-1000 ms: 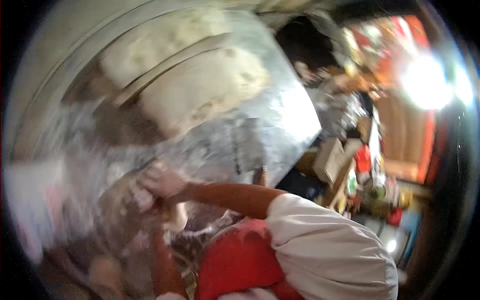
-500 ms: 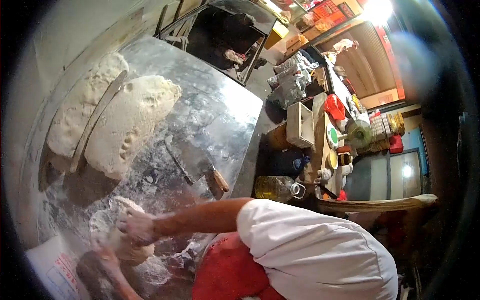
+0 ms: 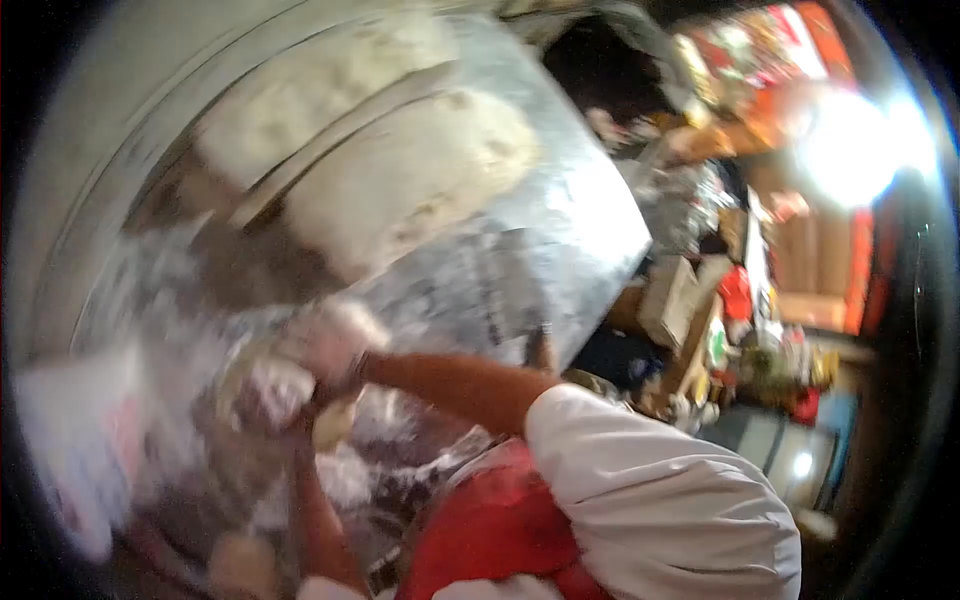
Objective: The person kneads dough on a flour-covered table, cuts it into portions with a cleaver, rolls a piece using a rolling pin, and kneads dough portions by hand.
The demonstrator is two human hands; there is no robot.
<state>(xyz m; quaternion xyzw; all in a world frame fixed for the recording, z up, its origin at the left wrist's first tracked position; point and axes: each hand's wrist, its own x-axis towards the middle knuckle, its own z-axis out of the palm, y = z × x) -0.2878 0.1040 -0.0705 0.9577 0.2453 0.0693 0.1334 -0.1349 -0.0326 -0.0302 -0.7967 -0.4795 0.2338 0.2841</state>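
Two flour-dusted hands are close together over a lump of dough (image 3: 334,425) on the metal worktable (image 3: 590,200). My left hand (image 3: 272,392) comes up from the bottom, its fingers curled on the dough. My right hand (image 3: 335,342) reaches in from the right beside it, against the dough, its fingers smeared by motion. Parts of the dough are hidden under the hands. Loose flour lies around them. Farther up the table rest two large dough slabs, a nearer slab (image 3: 410,185) and a farther slab (image 3: 320,95), with a long strip (image 3: 335,145) between them.
A blurred dough scraper (image 3: 520,285) with a wooden handle (image 3: 545,350) lies near the table's right edge. At the left stands a white bag (image 3: 80,430) with red print. Beyond the table are a pale box (image 3: 668,300), a red bag (image 3: 736,293) and a cluttered side counter.
My head view has swung, so the table and slabs appear farther right. Both hands stay at the dough, with my left hand now drawn closer beside my right hand. The picture is more blurred.
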